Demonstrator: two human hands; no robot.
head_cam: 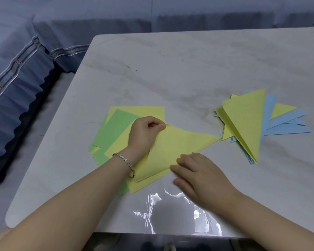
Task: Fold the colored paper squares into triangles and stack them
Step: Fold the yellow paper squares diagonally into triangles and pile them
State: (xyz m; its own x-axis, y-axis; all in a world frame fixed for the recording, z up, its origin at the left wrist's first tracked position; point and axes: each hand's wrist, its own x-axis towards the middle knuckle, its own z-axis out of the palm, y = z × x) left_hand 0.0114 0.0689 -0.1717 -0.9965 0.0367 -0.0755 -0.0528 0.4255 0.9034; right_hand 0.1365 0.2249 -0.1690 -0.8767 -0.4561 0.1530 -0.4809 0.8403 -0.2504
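Two hands work one yellow sheet near the front of the table. Left hand, curled, pinches the sheet's far corner between thumb and fingers, probably to keep the doubled corners matched. Right hand lies spread and flat on the near edge, apparently pressing the crease. Sheet rests partly over the loose pile of green and yellow squares, so the next one is close. Folded yellow and blue triangles sit fanned well to the right, kept apart as the finished stack
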